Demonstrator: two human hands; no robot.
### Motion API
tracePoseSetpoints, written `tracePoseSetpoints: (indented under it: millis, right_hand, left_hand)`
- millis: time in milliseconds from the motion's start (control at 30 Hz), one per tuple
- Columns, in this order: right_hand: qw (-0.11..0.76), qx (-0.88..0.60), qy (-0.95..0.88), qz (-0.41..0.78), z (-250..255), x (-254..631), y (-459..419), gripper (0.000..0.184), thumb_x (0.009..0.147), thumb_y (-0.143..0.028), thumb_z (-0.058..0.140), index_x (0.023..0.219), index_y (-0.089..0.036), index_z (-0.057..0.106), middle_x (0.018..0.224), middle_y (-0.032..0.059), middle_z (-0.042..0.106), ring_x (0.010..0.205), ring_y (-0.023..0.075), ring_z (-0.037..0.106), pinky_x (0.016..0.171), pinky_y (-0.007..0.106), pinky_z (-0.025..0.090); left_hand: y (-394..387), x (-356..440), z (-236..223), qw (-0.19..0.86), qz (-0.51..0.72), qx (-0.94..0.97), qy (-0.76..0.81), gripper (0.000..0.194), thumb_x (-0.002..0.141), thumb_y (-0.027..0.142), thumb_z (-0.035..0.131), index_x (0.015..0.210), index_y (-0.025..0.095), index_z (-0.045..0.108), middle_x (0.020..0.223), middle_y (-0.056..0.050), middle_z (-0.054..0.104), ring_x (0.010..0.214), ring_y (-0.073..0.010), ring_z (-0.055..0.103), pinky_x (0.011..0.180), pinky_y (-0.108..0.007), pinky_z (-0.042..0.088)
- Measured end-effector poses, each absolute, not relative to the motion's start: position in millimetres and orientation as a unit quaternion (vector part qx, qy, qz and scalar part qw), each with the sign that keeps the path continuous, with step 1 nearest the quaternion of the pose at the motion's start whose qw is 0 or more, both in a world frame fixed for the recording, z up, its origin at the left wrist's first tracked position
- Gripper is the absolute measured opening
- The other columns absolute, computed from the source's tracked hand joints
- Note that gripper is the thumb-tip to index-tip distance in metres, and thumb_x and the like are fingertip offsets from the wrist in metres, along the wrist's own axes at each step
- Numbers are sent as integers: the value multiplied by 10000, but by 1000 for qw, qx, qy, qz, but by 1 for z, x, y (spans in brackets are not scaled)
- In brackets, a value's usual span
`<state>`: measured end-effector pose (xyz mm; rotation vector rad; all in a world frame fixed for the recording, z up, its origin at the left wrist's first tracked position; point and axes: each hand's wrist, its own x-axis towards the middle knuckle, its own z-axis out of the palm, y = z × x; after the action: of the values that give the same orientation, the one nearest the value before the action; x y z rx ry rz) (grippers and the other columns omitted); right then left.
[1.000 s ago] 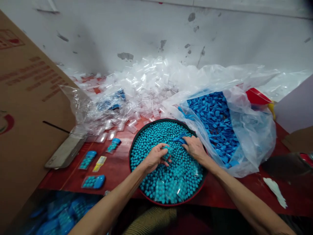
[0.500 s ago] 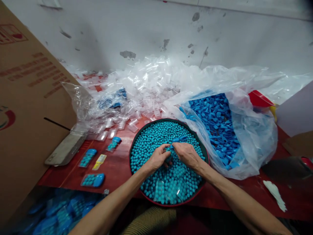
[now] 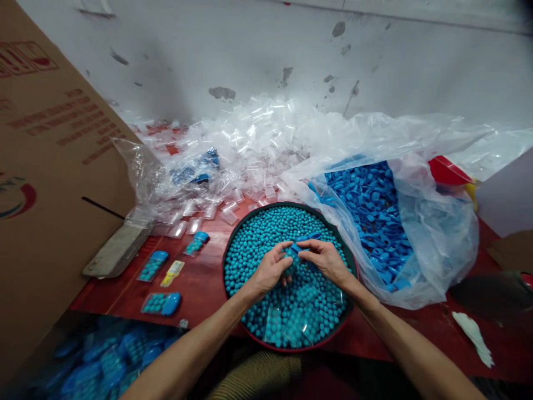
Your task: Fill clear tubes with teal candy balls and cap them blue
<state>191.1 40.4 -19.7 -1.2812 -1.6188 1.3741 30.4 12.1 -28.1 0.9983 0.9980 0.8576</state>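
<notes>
Over a round tub (image 3: 225, 272) full of turquoise balls (image 3: 266, 228), my two hands meet. My left hand (image 3: 270, 271) is closed on a small clear plastic case (image 3: 292, 256) with turquoise balls inside; its fingers partly hide it. My right hand (image 3: 328, 262) pinches a blue plastic cap (image 3: 298, 248) at the top end of that case. Whether the cap is seated cannot be made out. Just beyond the fingers, more blue cap pieces (image 3: 310, 236) lie on the balls. Filled clear cases without caps (image 3: 272, 326) rest at the tub's near side.
Right of the tub, a clear bag (image 3: 441, 250) holds many blue caps (image 3: 370, 211). Empty clear cases (image 3: 250, 166) are heaped behind. Several capped cases (image 3: 161, 304) and a yellow-labelled piece (image 3: 171, 273) lie left. A cardboard box (image 3: 62, 166) stands far left; capped cases (image 3: 112, 366) fill a lower spot.
My right hand has moved left from the loose caps on the balls to the case, bringing a blue cap. My left hand has kept hold of the case.
</notes>
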Motion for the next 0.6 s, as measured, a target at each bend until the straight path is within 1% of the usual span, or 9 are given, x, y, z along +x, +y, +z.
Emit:
tracePoseSetpoints:
  millis: [67,167,267,300,367,500,533,600]
  right_hand:
    - [346,-495,-594,531,-19,188,35,292,701,-327,565,945,-184,640,778,23,633,615,127,552,546,254,480]
    - [357,-482,-564,567,-18,187,30,297,714,-327,542,963,-192,630,810,26,622,614,124,548,512,245,481]
    - [347,-498,-557,567,-19,187,27,260,696,-299,563,913,-173,632,669,3,589,546,112,517,471,230,453]
    - [348,-503,-566,553,-19,186,26,240,700,-291,561,896,-172,631,639,-4,575,533,109,508,474,230,447]
    - [364,-503,-601,504,-18,184,22,193,724,-276,539,862,-179,632,650,-1,574,567,116,516,528,242,449]
    - [412,-468,-680,386,-17,179,12,174,778,-251,483,858,-199,628,806,31,600,746,144,539,706,274,435]
    - [416,-463,-683,382,-18,178,11,174,782,-249,479,868,-199,623,817,33,600,756,145,539,715,275,434]
    - [406,-462,-669,418,-18,179,10,162,777,-251,489,864,-192,612,762,26,596,684,135,540,653,263,448]
  left_hand:
    - [10,32,-28,679,399,425,446,509,731,308,520,1188,150,357,692,12,514,412,-59,482,357,-168,364]
    - [5,33,-29,694,403,410,433,524,738,320,514,1204,151,345,670,12,515,422,-63,483,365,-164,362]
    - [1,35,-28,690,391,421,441,571,735,296,515,1247,166,298,655,20,511,427,-72,486,375,-175,374]
    - [0,36,-28,682,389,425,451,578,731,282,515,1253,171,292,643,25,508,425,-72,482,375,-176,372]
    - [-1,38,-26,660,392,431,475,544,729,267,503,1235,173,324,610,33,494,410,-68,464,367,-172,355]
    - [-2,37,-22,619,400,459,496,420,741,280,475,1147,193,408,645,30,482,397,-55,436,351,-166,326]
    - [-2,36,-21,613,398,468,496,402,743,278,473,1132,198,414,662,30,479,397,-51,430,352,-166,325]
    - [-4,34,-20,603,391,490,494,367,746,263,471,1106,204,426,690,28,480,407,-43,414,369,-164,332]
